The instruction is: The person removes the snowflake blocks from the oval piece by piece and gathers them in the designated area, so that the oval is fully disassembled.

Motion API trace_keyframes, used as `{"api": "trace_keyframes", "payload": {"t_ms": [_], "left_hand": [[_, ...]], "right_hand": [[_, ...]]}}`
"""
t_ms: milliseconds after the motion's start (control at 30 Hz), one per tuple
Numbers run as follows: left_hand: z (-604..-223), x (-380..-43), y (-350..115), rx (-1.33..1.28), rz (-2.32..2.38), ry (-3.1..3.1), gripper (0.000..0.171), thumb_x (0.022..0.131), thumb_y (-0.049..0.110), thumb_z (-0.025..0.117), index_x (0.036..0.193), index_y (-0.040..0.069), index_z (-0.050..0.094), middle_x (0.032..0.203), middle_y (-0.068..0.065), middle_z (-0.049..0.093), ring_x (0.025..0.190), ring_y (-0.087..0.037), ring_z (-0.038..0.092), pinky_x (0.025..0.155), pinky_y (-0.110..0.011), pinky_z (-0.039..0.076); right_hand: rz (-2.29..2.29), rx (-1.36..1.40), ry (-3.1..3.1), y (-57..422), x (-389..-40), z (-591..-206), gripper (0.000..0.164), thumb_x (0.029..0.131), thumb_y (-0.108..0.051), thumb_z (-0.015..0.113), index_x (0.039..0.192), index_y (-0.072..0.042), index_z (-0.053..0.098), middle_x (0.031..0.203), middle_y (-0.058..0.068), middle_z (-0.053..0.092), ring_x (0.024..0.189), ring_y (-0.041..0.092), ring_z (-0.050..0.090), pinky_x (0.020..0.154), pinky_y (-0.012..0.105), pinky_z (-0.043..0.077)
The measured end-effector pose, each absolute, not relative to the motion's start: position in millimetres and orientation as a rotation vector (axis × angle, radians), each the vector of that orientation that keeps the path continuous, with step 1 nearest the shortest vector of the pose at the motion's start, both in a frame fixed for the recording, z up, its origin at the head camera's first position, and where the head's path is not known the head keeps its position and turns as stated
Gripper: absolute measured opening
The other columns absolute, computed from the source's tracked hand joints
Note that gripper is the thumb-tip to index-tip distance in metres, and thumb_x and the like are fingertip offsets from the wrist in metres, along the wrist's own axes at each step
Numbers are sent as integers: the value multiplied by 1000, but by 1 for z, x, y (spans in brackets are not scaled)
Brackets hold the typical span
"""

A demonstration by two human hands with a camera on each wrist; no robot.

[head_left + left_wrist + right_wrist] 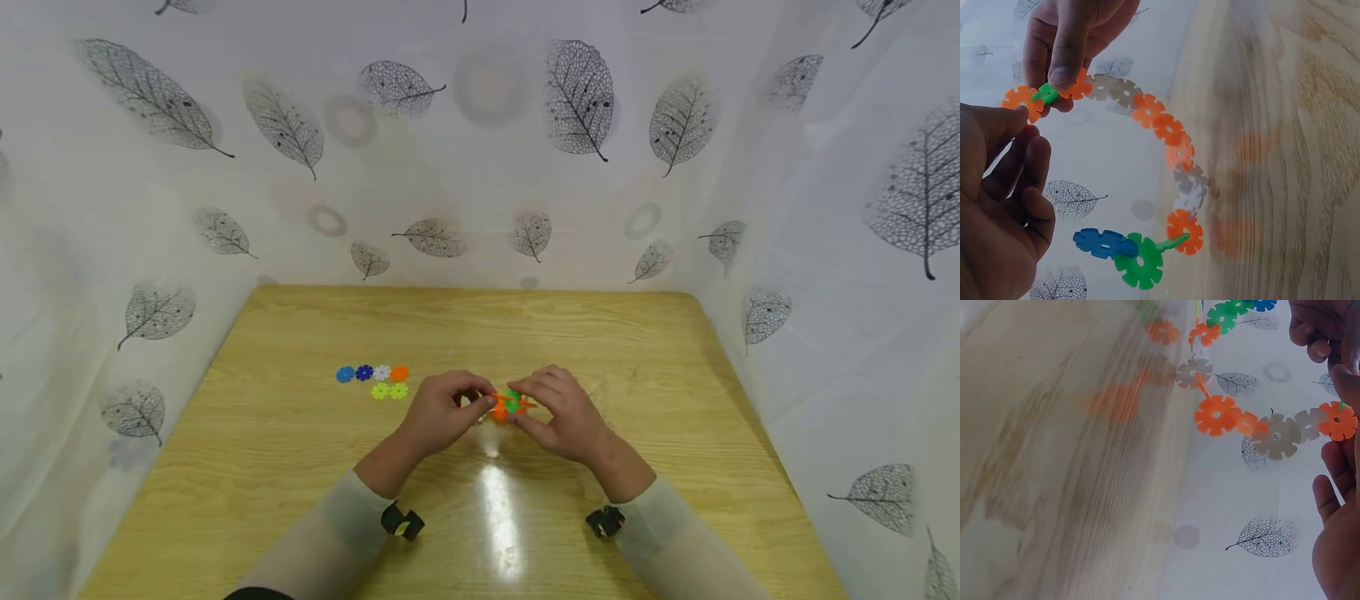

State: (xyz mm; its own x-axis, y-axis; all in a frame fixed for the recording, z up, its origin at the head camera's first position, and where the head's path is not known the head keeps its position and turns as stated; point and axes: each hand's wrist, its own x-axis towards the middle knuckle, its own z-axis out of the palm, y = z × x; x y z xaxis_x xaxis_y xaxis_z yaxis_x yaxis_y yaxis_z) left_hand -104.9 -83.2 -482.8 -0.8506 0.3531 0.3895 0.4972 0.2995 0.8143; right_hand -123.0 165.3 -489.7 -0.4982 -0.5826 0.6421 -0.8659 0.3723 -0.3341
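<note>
Between the two hands is a curved chain of flower-shaped interlocking plastic discs, with orange discs (pixel 1147 111), greyish clear discs (pixel 1127 94) and a white disc (pixel 1189 200). My left hand (pixel 447 412) pinches an orange disc (pixel 1020 102) at the chain's upper end, thumb against its edge. This disc meets a small green disc (pixel 1048 94). My right hand (pixel 558 414) grips the neighbouring orange disc (pixel 1079 84) beside the green one, between thumb and fingers. At the chain's other end hang a larger green disc (pixel 1140 261) and a blue disc (pixel 1102 244).
Loose discs lie on the wooden table (pixel 300 467) left of the hands: light blue (pixel 345 374), dark blue (pixel 364 372), white (pixel 382 372), orange (pixel 400 373) and two yellow-green ones (pixel 380 391). A leaf-printed white curtain (pixel 480 175) surrounds the table's back and sides.
</note>
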Motion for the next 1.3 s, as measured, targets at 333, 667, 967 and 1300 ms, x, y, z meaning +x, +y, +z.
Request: {"api": "trace_keyframes", "payload": {"t_ms": [333, 667, 967, 1300], "left_hand": [[-488, -107, -83, -849, -1442, -2318, 7, 95, 10, 77, 93, 17, 78, 92, 7, 75, 76, -6, 65, 56, -25, 49], [-475, -112, -107, -690, -1351, -2309, 2, 96, 16, 77, 95, 16, 78, 90, 9, 73, 73, -6, 62, 57, -28, 46], [-476, -117, -138, -501, -1484, -2426, 6, 97, 21, 76, 103, 21, 77, 96, 9, 73, 78, -10, 66, 62, -31, 52], [-487, -112, -176, -125, -1493, -2640, 18, 98, 34, 74, 109, 20, 77, 105, 2, 75, 92, -19, 67, 67, -35, 54]], "right_hand": [[850, 1278, -2139, 162, -125, -489, 45, 81, -19, 89, 120, -3, 74, 109, 6, 75, 97, 24, 65, 86, 46, 52], [876, 1232, -2113, 175, -128, -495, 35, 91, -24, 82, 116, -1, 75, 103, 7, 76, 90, 24, 65, 79, 44, 52], [902, 1204, -2159, 181, -128, -496, 38, 95, -31, 78, 119, -1, 74, 106, 7, 75, 94, 23, 64, 82, 42, 50], [902, 1192, -2158, 182, -126, -497, 38, 96, -33, 77, 120, -2, 75, 106, 5, 75, 93, 23, 63, 80, 41, 51]]}}
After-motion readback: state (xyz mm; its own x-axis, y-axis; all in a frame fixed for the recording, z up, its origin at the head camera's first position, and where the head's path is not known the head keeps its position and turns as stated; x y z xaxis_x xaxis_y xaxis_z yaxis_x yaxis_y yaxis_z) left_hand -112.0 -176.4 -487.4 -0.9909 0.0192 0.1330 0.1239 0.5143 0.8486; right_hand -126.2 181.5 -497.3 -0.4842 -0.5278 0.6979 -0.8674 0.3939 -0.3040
